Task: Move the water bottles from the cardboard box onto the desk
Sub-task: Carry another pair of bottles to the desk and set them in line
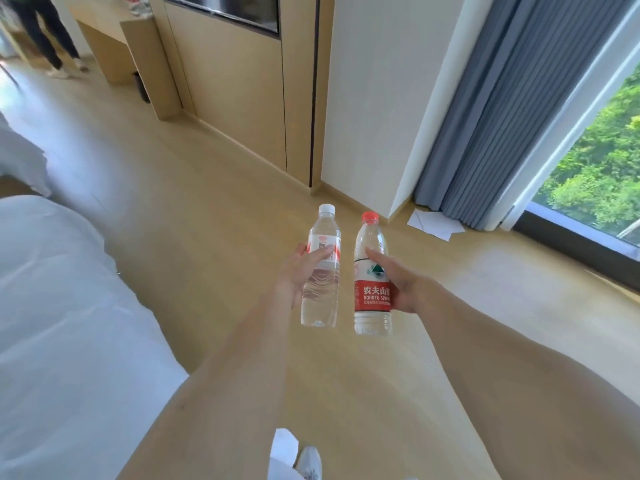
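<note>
Left hand (294, 271): wraps the white-capped water bottle (320, 268) around its middle, thumb across the label, bottle upright.
Right hand (403, 285): grips the red-capped Nongfu Spring bottle (372, 282) at its red label, also upright.
Carry: both bottles sit side by side, close but apart, over the wooden floor (207, 202); likely held upright for setting down on their bases.
Table (104, 36): far left, well apart.
Cardboard box: not visible.
Bed (69, 306): alongside on the left.
</note>
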